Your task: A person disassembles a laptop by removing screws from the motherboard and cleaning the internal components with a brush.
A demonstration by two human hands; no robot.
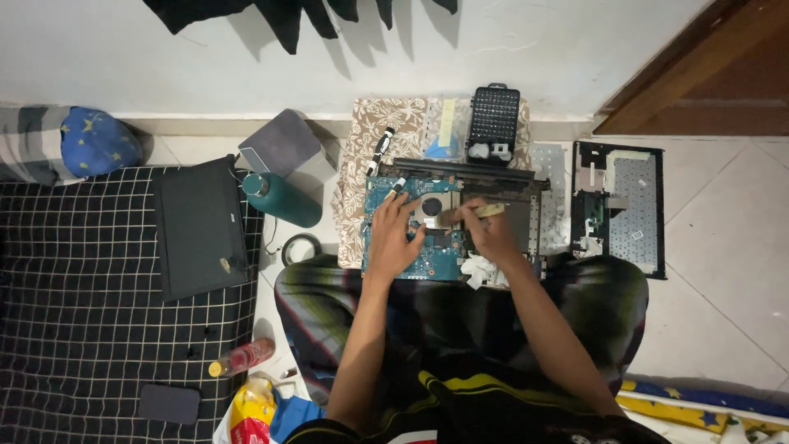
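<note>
At frame centre an opened laptop base (pixel 444 215) lies on the tiled floor, its blue circuit board bare. The left hand (pixel 396 234) rests on the board, fingers spread. The right hand (pixel 486 232) pinches a small pale brush (pixel 468 214) beside the round fan; its bristles are hard to make out. Crumpled white tissue (pixel 483 270) sits half hidden below the wrist.
</note>
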